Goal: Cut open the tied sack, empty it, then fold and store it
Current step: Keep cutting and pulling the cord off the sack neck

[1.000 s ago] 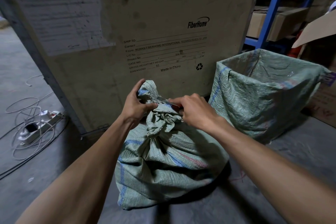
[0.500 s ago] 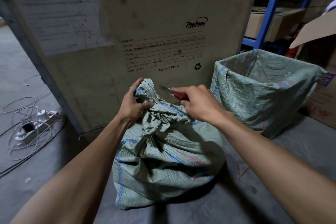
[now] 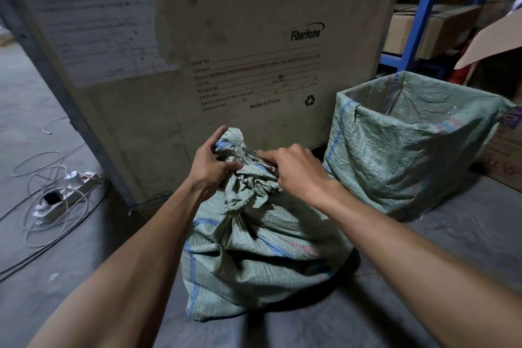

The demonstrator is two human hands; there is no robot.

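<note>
A green woven sack (image 3: 254, 257) with blue stripes stands on the floor in front of me, its neck bunched and tied at the top (image 3: 234, 141). My left hand (image 3: 210, 164) grips the bunched neck from the left. My right hand (image 3: 296, 171) holds a small cutter (image 3: 261, 157) with a red handle, mostly hidden by the fingers. Its blade lies against the tied neck, right beside my left thumb.
A large wooden crate (image 3: 226, 37) stands right behind the sack. An open box lined with a green woven sack (image 3: 409, 144) sits to the right. A power strip with tangled cables (image 3: 62, 195) lies on the floor at left. Blue shelving (image 3: 418, 8) holds cartons behind.
My right hand lifted the cutter off the neck half a second ago and has now brought it back down against the tie. My left hand kept its grip on the neck.
</note>
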